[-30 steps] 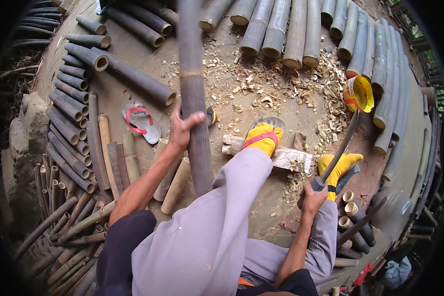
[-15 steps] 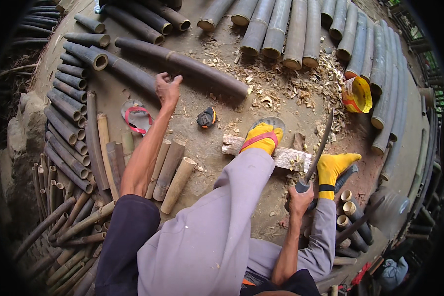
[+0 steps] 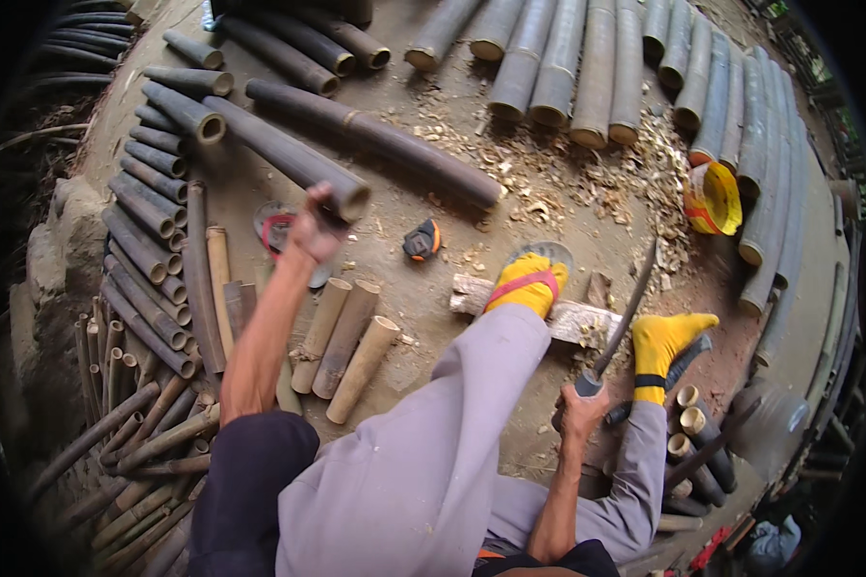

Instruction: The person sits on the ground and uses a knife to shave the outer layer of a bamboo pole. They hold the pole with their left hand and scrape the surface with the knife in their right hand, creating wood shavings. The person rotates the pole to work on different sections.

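My left hand (image 3: 316,229) grips the near end of a dark bamboo pole (image 3: 279,149), its fingers partly hidden under the hollow cut end. My right hand (image 3: 583,410) is closed on the dark handle of a machete (image 3: 629,313), whose long blade points up and away. Beneath my foot in a yellow sock and flip-flop lies a pale, chipped wood block (image 3: 587,324). A black and orange tape measure (image 3: 421,240) rests on the ground between the pole and that foot. Behind my left hand, a loose flip-flop (image 3: 277,231) is partly covered.
Another dark bamboo pole (image 3: 385,139) lies beyond, near scattered wood shavings (image 3: 587,183). Rows of bamboo (image 3: 601,67) line the far and right sides. A yellow container (image 3: 712,198) lies at right. Short bamboo pieces (image 3: 363,370) sit beside my left forearm; more are stacked at left.
My left hand has come down onto the bamboo pole and closed on it; the pole's near end has risen and shifted right. My right hand keeps the machete. The whole view has shifted slightly.
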A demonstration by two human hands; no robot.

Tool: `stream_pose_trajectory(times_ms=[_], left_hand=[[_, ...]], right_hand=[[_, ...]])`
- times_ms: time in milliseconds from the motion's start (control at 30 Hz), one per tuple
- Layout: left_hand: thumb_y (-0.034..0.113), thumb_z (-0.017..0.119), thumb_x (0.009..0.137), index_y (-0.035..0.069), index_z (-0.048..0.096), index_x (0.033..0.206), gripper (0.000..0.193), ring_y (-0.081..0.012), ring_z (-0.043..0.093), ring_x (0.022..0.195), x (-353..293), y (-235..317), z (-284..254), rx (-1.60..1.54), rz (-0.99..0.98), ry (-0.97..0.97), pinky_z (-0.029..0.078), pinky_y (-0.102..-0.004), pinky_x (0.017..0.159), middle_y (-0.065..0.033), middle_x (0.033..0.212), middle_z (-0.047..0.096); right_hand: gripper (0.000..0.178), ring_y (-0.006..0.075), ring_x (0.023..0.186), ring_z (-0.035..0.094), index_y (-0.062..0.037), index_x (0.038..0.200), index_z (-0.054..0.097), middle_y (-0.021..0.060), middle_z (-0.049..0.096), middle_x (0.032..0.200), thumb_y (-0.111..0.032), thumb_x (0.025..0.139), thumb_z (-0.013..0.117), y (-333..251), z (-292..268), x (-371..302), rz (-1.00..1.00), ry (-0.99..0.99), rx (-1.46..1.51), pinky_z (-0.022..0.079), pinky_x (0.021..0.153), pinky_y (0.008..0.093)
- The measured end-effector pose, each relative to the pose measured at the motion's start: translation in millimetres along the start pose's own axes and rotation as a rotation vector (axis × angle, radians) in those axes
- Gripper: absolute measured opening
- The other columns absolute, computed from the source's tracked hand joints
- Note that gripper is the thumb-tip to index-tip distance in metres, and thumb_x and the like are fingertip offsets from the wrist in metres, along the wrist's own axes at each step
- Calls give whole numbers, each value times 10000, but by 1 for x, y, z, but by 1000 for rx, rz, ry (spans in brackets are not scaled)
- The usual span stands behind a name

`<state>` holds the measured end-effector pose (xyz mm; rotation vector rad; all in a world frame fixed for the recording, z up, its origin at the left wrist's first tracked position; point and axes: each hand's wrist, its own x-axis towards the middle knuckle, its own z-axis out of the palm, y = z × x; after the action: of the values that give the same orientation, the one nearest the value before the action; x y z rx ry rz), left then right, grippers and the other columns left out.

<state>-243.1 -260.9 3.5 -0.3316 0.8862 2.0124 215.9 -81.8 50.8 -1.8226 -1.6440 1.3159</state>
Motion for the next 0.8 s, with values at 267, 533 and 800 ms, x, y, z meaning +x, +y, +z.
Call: stream_pose_trajectory(times_ms=[267, 533, 800], left_hand=[[241, 785, 723, 49, 460, 1276, 670, -274, 521, 1143, -67, -166, 124, -382, -492, -214, 429, -485, 1015, -113, 1287, 516], [336, 700, 822, 12, 655, 871, 330, -189, 611, 858, -73, -195, 134, 1132, -526, -229, 507, -357, 760, -162, 960, 655], [437, 777, 709, 56, 246, 1429, 972, -360, 433, 1176, 10, -101, 79, 422, -192, 436, 476, -454, 910, -266, 1385, 268]], right_hand=[[223, 123, 453, 517, -15, 865, 498, 26, 506, 576, -16, 681, 623, -4, 5, 8, -7, -67, 103, 419, 428, 271], [218, 129, 454, 516, -17, 869, 498, 39, 520, 589, -23, 692, 626, 2, -12, 8, 11, 12, 123, 415, 427, 274], [231, 136, 455, 524, -16, 868, 486, 46, 517, 575, -36, 687, 628, 17, -22, 4, 6, 59, 106, 418, 426, 278]])
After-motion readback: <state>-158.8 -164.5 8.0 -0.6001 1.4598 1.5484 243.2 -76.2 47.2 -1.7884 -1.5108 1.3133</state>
